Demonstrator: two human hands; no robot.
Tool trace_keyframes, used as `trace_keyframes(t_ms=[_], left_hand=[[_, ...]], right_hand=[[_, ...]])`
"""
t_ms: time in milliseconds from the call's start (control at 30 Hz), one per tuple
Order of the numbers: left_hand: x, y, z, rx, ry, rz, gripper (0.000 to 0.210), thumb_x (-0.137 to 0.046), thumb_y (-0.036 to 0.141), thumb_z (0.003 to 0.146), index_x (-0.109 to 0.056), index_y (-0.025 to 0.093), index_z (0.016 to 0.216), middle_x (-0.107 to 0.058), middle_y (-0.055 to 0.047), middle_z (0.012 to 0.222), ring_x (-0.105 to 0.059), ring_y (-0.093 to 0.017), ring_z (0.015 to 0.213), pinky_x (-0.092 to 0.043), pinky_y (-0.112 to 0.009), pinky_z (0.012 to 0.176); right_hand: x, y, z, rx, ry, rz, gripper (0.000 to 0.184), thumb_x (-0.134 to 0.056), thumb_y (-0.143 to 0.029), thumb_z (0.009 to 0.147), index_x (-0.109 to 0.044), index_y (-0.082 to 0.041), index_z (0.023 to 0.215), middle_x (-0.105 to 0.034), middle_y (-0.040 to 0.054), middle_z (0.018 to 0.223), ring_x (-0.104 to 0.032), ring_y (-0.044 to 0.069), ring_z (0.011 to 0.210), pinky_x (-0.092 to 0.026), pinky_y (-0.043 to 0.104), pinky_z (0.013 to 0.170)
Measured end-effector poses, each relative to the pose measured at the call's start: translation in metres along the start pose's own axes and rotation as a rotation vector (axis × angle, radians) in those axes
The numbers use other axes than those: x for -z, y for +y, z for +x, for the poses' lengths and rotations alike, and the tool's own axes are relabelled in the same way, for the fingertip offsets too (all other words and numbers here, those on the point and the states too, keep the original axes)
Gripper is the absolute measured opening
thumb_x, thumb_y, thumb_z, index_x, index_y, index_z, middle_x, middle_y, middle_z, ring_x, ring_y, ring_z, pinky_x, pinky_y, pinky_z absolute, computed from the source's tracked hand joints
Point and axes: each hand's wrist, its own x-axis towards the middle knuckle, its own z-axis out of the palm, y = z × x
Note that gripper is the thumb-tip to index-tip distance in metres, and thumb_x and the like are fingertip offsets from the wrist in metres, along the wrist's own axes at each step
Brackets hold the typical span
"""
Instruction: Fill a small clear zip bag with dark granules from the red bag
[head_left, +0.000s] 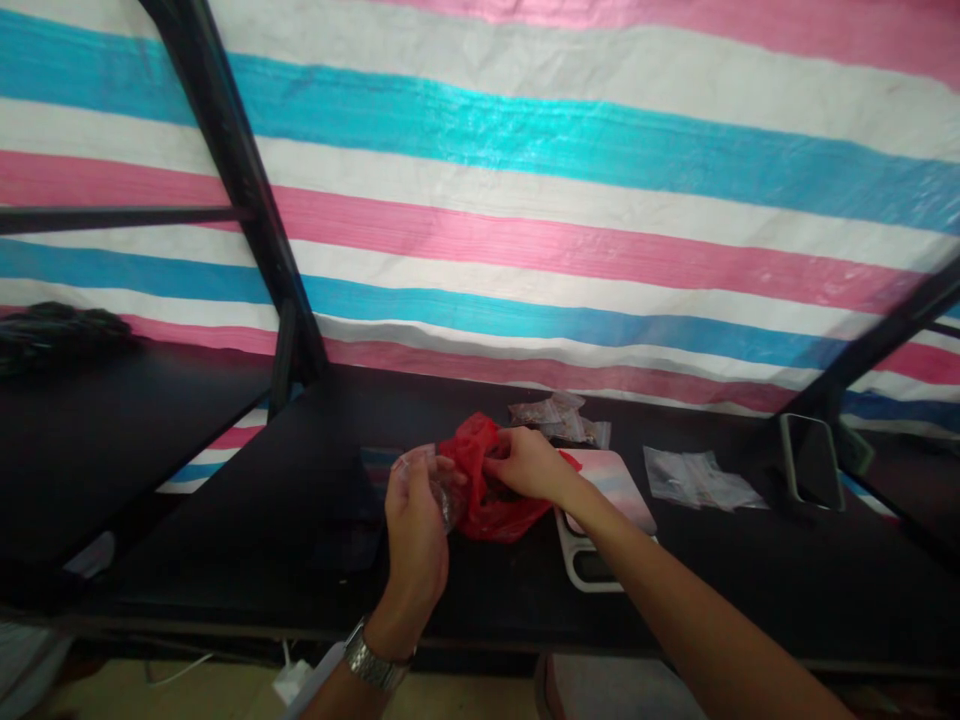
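My left hand (418, 515), with a metal watch on its wrist, is closed around a small clear plastic bag (448, 502). That bag sits right against the left side of a crumpled red plastic bag (499, 522) on the black table. Over the open mouth of the red bag is my right hand (529, 462), its fingers curled and reaching inside. The fingertips are hidden there, so what they grip cannot be made out. Just right of the red bag lies a white kitchen scale (607, 480) with a shiny top, partly covered by my right forearm.
Several small filled zip bags (562, 418) lie behind the scale. To the right are flat clear bags (701, 480) and a phone (812, 462) leaning near a black frame post. A striped plastic sheet (570, 240) hangs behind the black table (262, 510). A dark bundle (60, 335) rests far left.
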Motion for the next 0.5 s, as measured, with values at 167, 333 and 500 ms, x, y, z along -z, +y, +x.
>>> trace_keyframes(t_ms=[167,333,500], left_hand=[[-0.005,-0.002,-0.003,0.006,0.002,-0.028,0.047,-0.078,0.059,0.075,-0.061,0.021,0.097,-0.070,0.005,0.071,-0.066,-0.013,0.056,-0.052,-0.023,0.055],[-0.006,-0.006,-0.001,-0.001,0.001,0.000,0.045,-0.075,0.061,0.079,-0.060,0.022,0.097,-0.067,0.005,0.072,-0.063,-0.013,0.055,-0.051,-0.024,0.055],[0.005,-0.008,0.004,-0.286,-0.042,0.285,0.045,-0.071,0.060,0.089,-0.061,0.022,0.111,-0.069,-0.001,0.086,-0.068,-0.020,0.075,-0.055,-0.034,0.073]], right_hand=[[0.001,0.001,-0.001,0.031,-0.021,0.070,0.009,-0.073,-0.021,0.085,-0.081,-0.020,0.082,-0.084,0.0091,0.092,-0.078,0.029,0.095,-0.050,0.028,0.074],[0.003,0.006,-0.001,0.008,-0.060,0.212,0.011,-0.071,-0.017,0.084,-0.082,-0.019,0.085,-0.084,0.0042,0.090,-0.077,0.026,0.094,-0.054,0.027,0.075],[0.006,0.013,-0.003,-0.072,-0.069,0.396,0.020,-0.064,-0.016,0.091,-0.082,-0.014,0.099,-0.084,0.0067,0.091,-0.078,0.020,0.084,-0.058,0.024,0.070]])
